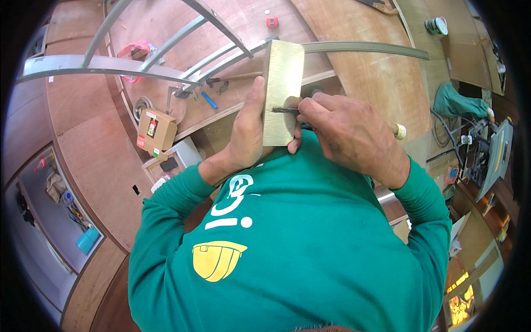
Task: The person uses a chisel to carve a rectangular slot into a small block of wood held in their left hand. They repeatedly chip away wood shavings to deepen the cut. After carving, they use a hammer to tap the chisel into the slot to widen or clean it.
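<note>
A brushed gold-coloured rectangular block or plate stands lengthwise in front of my chest. My left hand is closed round its lower part, thumb along the left edge and fingertips showing at the lower right. From the right, my right hand grips a narrow dark metal tool whose tip lies against the face of the gold piece. Most of the tool is hidden by my fist, so its exact kind is unclear. A pale round end, perhaps its handle, shows beyond my right wrist.
An aluminium ladder spans the upper left. Beyond my hands lie a red tape measure, a blue strip and a long metal channel. A cardboard box sits to my left; a power tool on a stand is at right.
</note>
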The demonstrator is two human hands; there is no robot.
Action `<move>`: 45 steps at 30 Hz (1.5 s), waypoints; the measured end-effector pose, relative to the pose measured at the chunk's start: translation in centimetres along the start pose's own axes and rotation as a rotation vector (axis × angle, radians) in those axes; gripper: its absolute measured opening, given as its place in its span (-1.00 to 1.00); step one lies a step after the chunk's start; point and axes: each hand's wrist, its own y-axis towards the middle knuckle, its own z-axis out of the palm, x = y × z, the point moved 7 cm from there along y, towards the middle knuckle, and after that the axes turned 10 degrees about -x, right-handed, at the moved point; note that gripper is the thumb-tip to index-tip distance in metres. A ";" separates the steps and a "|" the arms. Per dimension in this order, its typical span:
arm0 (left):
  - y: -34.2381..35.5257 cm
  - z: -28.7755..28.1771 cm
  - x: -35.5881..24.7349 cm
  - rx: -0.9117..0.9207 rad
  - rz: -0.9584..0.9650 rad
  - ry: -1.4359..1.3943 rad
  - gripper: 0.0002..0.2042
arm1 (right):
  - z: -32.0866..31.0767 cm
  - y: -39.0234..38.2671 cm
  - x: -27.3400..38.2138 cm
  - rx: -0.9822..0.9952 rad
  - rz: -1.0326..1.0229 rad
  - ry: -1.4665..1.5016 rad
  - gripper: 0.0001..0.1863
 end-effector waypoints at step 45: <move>0.8 0.0 -0.9 -0.094 0.115 0.049 -0.21 | -0.2 0.8 -0.3 -0.046 -0.054 -0.117 -0.74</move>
